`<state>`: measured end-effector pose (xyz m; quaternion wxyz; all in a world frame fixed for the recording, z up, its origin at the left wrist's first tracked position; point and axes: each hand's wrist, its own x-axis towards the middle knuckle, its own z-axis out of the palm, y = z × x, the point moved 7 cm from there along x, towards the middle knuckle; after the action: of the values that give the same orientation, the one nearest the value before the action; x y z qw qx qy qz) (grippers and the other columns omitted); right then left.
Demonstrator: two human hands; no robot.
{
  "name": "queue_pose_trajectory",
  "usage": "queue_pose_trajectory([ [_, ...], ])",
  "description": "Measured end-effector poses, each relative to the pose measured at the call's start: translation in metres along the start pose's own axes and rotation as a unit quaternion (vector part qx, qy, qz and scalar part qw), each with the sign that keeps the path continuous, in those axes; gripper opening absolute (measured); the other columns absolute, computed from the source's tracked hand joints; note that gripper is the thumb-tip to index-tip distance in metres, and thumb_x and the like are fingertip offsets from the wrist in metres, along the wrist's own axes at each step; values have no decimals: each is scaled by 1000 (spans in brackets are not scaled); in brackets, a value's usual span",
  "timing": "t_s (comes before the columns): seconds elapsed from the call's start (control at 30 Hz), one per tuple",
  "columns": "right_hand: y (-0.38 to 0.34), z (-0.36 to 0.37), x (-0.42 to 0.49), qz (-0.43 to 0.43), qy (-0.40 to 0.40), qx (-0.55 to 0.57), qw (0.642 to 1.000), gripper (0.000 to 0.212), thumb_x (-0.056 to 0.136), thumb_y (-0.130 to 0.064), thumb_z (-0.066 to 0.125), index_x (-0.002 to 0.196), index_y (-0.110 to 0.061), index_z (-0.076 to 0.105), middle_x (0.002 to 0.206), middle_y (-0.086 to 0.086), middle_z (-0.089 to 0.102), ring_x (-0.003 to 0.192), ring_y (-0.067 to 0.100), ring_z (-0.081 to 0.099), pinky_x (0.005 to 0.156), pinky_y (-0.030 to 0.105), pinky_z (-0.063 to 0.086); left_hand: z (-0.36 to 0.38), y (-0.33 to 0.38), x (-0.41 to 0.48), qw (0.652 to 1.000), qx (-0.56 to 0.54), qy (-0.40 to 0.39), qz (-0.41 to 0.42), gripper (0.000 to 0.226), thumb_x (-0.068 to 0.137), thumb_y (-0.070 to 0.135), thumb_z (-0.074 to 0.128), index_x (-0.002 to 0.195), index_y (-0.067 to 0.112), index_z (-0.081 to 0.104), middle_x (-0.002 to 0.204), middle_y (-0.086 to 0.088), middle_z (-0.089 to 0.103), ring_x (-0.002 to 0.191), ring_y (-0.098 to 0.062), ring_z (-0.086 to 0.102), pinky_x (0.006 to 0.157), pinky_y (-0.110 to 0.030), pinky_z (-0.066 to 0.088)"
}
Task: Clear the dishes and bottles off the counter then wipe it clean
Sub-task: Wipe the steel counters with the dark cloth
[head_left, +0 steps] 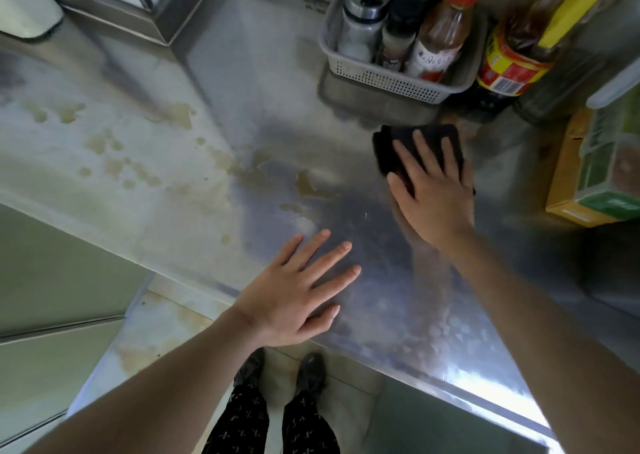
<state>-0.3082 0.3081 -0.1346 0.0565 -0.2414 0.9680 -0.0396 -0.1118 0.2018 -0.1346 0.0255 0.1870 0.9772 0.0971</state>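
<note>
The steel counter (pixel 242 83) carries yellowish-brown stains (pixel 313 187) across its left and middle. My right hand (pixel 433 194) presses flat on a folded black cloth (pixel 398 145) at the right of the counter, fingers spread over it. My left hand (pixel 298 291) rests palm down on the bare counter near the front edge, fingers apart, holding nothing. At the back right a grey perforated basket (pixel 388 79) holds several bottles, among them a red-capped sauce bottle (pixel 443 34).
A large dark bottle with a red and yellow label (pixel 512 69) stands right of the basket. A green and yellow box (pixel 602 173) sits at the right edge. A white object (pixel 24 3) is at the far left corner. Below the counter edge are my legs and shoes.
</note>
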Motion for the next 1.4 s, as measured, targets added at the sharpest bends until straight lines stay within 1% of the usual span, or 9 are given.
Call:
queue_pose_trajectory([
  [0.1, -20, 1, -5, 126, 4, 63, 990, 53, 97, -50, 23, 148, -37, 15, 159, -6, 6, 145, 32, -2, 115, 54, 0, -4, 2, 0, 1000, 11, 18, 4, 47, 92, 38, 40, 135, 20, 45, 143, -12, 41, 133, -37, 34, 104, -54, 34],
  [0.3, -51, 10, -59, -89, -38, 5, 995, 60, 90, -58, 9, 147, -40, 17, 158, -8, 13, 146, 29, 5, 115, 54, 7, -28, -18, -28, 985, -8, 111, -131, 45, 95, 38, 33, 128, 10, 41, 134, -16, 41, 122, -33, 42, 99, -50, 40],
  [0.47, -36, 14, -123, 196, 10, 82, 977, 58, 92, -54, 16, 147, -35, 19, 158, -2, 12, 145, 34, 3, 114, 54, 1, -27, -80, -97, 929, -10, 46, -368, 89, 83, 70, 29, 141, 2, 24, 149, -22, 22, 138, -37, 21, 111, -49, 18],
  [0.57, -105, 26, -153, 126, -12, 79, 989, 56, 95, -53, 18, 147, -34, 21, 157, 0, 18, 144, 37, 9, 112, 54, 1, -20, -92, -113, 905, -59, 15, -422, 109, 71, 82, 21, 146, 3, 12, 155, -19, 3, 143, -31, 0, 114, -44, 5],
  [0.73, -116, 30, -166, 12, -19, 3, 1000, 53, 95, -54, 18, 144, -35, 29, 153, -2, 28, 140, 36, 26, 109, 56, 19, -18, -93, -113, 902, -77, 14, -424, 112, 68, 85, 17, 147, 6, 4, 156, -16, -5, 143, -28, -9, 114, -40, -2],
  [0.93, -142, 34, -173, 294, 15, 121, 948, 59, 93, -52, 19, 147, -30, 22, 157, 4, 18, 143, 39, 10, 112, 58, 9, -14, -95, -114, 906, -74, 2, -417, 108, 74, 83, 18, 147, 5, 3, 155, -19, -1, 143, -30, -5, 112, -39, -3],
  [1.13, -199, 38, -165, 133, -32, 69, 988, 53, 95, -53, 22, 145, -36, 23, 153, -6, 19, 142, 33, 19, 111, 52, 15, -28, -113, -132, 932, -86, -3, -351, 79, 88, 65, 24, 140, 6, 33, 147, -19, 31, 137, -33, 26, 110, -46, 26],
  [1.33, -176, 34, -146, 384, -19, 143, 912, 54, 97, -50, 23, 148, -38, 9, 159, -6, -2, 145, 29, -9, 116, 51, -3, -47, -176, -136, 942, -66, 1, -328, 75, 88, 62, 17, 146, 14, 20, 156, -8, 13, 143, -28, 8, 113, -46, 7],
  [1.4, -207, 34, -133, 397, -15, 178, 901, 54, 98, -47, 26, 148, -36, 11, 159, -5, -1, 145, 31, -8, 114, 52, -4, -53, -192, -124, 953, -49, 7, -300, 68, 91, 57, 16, 144, 15, 26, 155, -5, 17, 142, -28, 12, 112, -48, 10],
])
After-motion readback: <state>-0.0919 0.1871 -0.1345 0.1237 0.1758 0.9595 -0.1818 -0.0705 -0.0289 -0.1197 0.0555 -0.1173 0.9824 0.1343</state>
